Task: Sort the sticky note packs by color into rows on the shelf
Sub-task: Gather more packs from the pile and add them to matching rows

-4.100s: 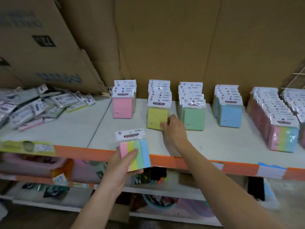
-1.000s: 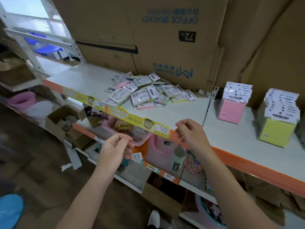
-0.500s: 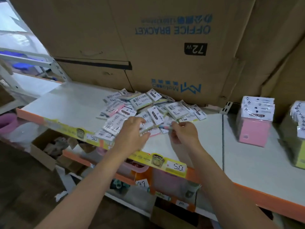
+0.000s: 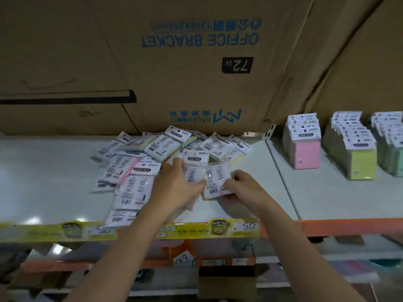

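Note:
A loose heap of sticky note packs [image 4: 139, 158] lies on the white shelf [image 4: 43, 175], most packs back side up. My left hand [image 4: 176, 188] lies over the heap's front right part, thumb and fingers closed on a pack [image 4: 194, 171]. My right hand [image 4: 244, 188] pinches the lower edge of another pack [image 4: 216, 182] with a yellowish rim. To the right stand sorted rows: pink packs [image 4: 305, 149], yellow packs [image 4: 357, 158] and green packs [image 4: 392, 153], all upright.
Large cardboard boxes [image 4: 196, 62] form the wall behind the shelf. The shelf's front edge [image 4: 327, 227] is orange, with a yellow price strip [image 4: 196, 229] on the left part. Bare shelf lies between the heap and the pink row. Lower shelves hold boxes and bins.
My view has swung left from the sorted rows to the heap. The multicolour pack has left my left hand. Both hands have reached into the heap and taken hold of packs.

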`<state>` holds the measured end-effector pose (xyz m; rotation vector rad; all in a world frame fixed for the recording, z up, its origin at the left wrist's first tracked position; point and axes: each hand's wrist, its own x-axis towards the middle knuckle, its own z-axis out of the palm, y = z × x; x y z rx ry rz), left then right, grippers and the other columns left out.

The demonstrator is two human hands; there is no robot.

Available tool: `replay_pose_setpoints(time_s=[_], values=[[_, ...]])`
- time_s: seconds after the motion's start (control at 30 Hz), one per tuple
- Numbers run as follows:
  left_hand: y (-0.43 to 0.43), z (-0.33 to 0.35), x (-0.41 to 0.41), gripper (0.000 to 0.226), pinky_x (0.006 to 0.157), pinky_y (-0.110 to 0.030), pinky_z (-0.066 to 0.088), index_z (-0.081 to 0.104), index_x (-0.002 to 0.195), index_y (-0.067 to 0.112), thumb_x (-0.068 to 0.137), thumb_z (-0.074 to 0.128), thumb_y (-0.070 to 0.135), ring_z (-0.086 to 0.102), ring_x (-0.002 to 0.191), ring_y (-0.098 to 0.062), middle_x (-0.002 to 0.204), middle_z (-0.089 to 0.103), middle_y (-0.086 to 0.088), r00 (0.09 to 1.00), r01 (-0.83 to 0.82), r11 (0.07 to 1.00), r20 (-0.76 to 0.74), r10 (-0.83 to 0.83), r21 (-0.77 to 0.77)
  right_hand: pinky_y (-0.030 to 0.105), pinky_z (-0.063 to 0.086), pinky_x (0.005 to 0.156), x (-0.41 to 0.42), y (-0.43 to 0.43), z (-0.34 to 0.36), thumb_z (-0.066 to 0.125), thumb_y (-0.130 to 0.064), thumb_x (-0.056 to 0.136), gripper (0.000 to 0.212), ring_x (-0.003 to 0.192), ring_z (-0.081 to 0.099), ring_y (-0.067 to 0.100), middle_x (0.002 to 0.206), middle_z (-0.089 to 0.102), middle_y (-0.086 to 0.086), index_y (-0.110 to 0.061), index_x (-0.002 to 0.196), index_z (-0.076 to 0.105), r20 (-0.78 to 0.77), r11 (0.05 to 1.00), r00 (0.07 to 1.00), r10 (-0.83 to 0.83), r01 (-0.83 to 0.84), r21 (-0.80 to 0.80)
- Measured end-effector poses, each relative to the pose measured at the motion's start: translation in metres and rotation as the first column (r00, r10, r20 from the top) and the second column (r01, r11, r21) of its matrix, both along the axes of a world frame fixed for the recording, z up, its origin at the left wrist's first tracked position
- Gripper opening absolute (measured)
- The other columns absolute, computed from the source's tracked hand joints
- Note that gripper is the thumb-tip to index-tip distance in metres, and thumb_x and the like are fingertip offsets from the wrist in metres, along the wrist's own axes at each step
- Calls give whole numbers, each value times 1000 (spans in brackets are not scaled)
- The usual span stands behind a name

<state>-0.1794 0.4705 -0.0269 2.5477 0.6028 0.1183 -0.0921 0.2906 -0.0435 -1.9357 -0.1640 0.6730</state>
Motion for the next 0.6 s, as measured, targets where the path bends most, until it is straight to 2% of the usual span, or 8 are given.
replay_pose_setpoints(time_s=[0.13,0.17,0.23,0.3,0.33,0.4,0.5,0.6], values=[[-28,-4,9,72,90,-44,49,42,119,21,74,59,74,53,111,-31,124,46,-10,999,19,991,47,-13,-132,41,58,62,-19,5,-4,57,-7,91,5,60,62,24,65,61,9,-9,93,53,-227,947,970,-84,149,286],[-33,-5,12,69,93,-46,47,44,124,17,81,57,70,51,115,-33,126,46,-12,998,27,994,57,-21,-110,40,60,61,-21,5,-4,53,-7,94,4,55,61,21,67,59,11,-7,97,55,-277,911,955,-103,203,358],[-40,-4,19,58,98,-46,44,49,129,13,93,49,59,50,118,-35,128,46,-15,996,44,992,77,-35,-120,40,60,60,-22,0,-2,49,-19,100,23,59,63,21,78,60,16,-1,110,60,-311,860,944,-110,247,446],[-45,-3,25,43,99,-43,43,55,129,13,100,46,44,52,116,-32,128,48,-14,989,120,974,111,-100,-191,35,57,61,-17,-8,1,55,-41,99,42,76,67,26,88,67,15,-3,114,63,-235,878,965,-118,212,429],[-47,-2,30,37,98,-39,44,57,129,14,102,47,37,54,114,-30,127,50,-13,981,173,961,130,-147,-214,32,56,62,-13,-13,4,62,-43,94,41,78,67,24,87,71,10,-4,108,65,-144,911,980,-140,185,369],[-48,2,40,32,89,-30,43,58,129,15,102,48,28,56,109,-23,125,54,-10,960,253,940,177,-216,-228,32,55,63,-1,-25,6,69,-28,89,27,78,70,22,91,74,12,-3,99,65,-21,942,977,-211,209,264],[-45,6,68,33,89,-34,42,56,128,16,100,50,32,49,118,-25,127,54,-8,947,241,970,228,-227,-35,36,60,64,20,-45,7,62,-10,86,12,80,74,22,96,74,13,-5,97,63,-57,901,935,-350,353,252],[-37,5,100,60,103,-45,39,42,141,15,94,56,49,33,135,-32,144,43,-12,973,221,958,17,-228,184,53,61,77,38,-64,6,63,-12,85,21,88,73,33,100,74,18,-1,103,62,-80,864,894,-440,446,235]])
